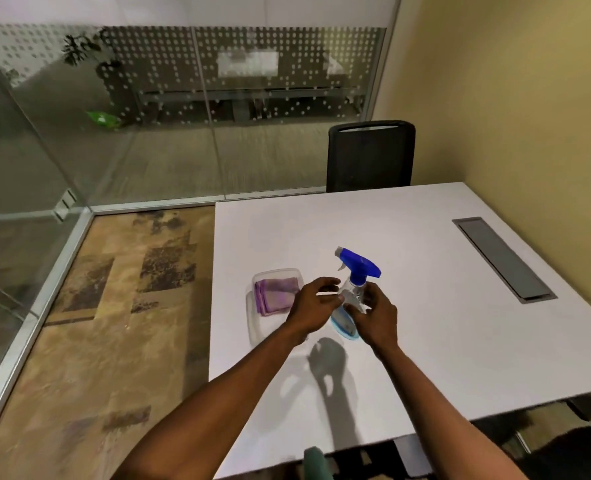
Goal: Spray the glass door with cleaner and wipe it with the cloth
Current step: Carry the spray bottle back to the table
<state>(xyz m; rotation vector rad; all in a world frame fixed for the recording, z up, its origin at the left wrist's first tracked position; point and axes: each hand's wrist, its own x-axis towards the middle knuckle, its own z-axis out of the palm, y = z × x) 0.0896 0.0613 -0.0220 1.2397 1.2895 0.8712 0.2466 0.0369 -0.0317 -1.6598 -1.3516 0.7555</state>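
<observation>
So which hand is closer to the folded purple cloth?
The left hand: it hovers right beside the folded purple cloth in its clear plastic tray; the right hand is beyond the blue-topped spray bottle.

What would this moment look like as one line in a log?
stage: picking up spray bottle | left hand, right hand: around bottle, grip unclear | cloth: folded in tray, untouched | glass: not sprayed

The desk is plain white, with a grey slot cover. The bottle is clear, its trigger head blue. The cloth is purple in a clear tray. The chair is black, the wall yellow. The floor is mottled tan with dark patches. White dots band the glass.
</observation>
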